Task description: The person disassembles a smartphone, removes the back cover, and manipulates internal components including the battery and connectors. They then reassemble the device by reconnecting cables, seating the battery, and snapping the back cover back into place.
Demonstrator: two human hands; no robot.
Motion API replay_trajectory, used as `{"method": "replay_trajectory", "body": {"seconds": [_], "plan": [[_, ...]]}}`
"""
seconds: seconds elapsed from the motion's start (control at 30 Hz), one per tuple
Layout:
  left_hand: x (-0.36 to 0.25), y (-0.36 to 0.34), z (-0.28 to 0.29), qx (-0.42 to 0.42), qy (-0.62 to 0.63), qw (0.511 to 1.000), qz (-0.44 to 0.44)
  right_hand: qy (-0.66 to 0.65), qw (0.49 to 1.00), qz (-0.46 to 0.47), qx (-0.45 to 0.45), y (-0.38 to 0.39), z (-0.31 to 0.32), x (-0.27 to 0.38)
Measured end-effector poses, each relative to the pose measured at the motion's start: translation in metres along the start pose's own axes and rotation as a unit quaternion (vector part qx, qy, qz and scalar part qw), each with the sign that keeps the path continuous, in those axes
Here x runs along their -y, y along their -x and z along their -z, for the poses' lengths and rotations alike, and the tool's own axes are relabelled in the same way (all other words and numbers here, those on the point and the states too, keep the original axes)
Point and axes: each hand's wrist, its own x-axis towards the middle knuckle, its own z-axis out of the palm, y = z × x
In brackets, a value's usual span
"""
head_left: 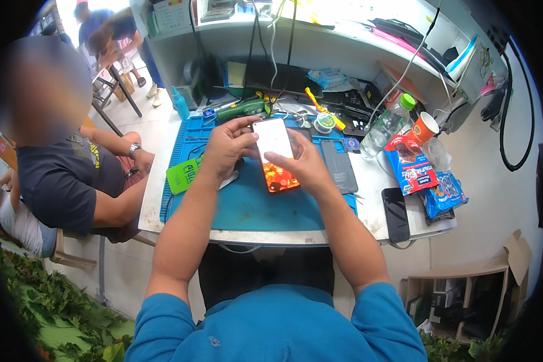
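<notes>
A smartphone with its screen lit, white above and orange-red below, is held upright over the blue repair mat. My left hand pinches its upper left edge between thumb and fingers. Around the right side goes my right hand, its thumb lying over the screen and its other fingers mostly hidden behind. Just right of that hand, a grey phone back cover lies on the mat. A bright green packet lies left of my left wrist, and a small pale item under that hand is mostly hidden.
Behind the mat are a green screwdriver-like tool, a solder spool and a blue bottle. At right stand a water bottle, a paper cup, snack packets and a dark phone. A person sits at left.
</notes>
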Motion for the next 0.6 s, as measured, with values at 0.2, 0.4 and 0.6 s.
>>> {"method": "replay_trajectory", "body": {"seconds": [0.2, 0.4, 0.6], "plan": [[-0.005, -0.004, 0.018, 0.016, 0.024, 0.999, -0.023, -0.316, 0.922, -0.207, 0.09, -0.001, 0.009, 0.01], [-0.006, -0.002, 0.008, 0.024, 0.001, 0.999, -0.041, -0.326, 0.911, -0.204, 0.148, 0.004, 0.003, 0.016], [-0.01, 0.001, 0.002, 0.02, 0.007, 1.0, -0.017, -0.305, 0.922, -0.204, 0.122, 0.003, 0.002, 0.011]]}}
